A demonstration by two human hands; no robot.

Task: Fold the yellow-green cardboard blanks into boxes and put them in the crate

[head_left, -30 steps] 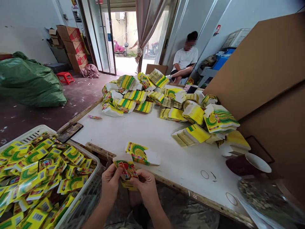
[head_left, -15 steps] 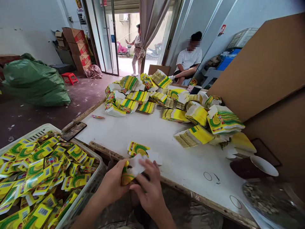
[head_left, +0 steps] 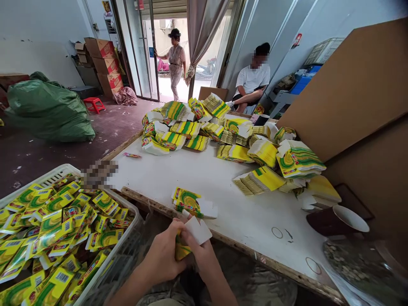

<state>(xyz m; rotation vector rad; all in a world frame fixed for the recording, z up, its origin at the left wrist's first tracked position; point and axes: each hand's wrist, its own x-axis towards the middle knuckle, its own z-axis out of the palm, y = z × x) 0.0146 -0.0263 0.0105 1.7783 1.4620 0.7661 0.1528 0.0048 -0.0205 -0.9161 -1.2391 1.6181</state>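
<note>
Both hands meet over the near table edge on one small yellow-and-green box with a white flap sticking up. My left hand wraps its fingers round the box's left side. My right hand grips the flap end, thumb against the white card. Part of the box is hidden by the fingers. Just beyond them, flat yellow cartons lie at the table's near edge with a white tab pointing right.
Bundles of flat cartons cover the far side of the white table. A crate full of yellow boxes stands at left. To the right are a dark cup, rubber bands and cardboard. One person stands in the doorway; another sits.
My right hand has closed in on the box, and the white flap has turned and now stands up between the hands. The person in the doorway has moved left to the glass door.
</note>
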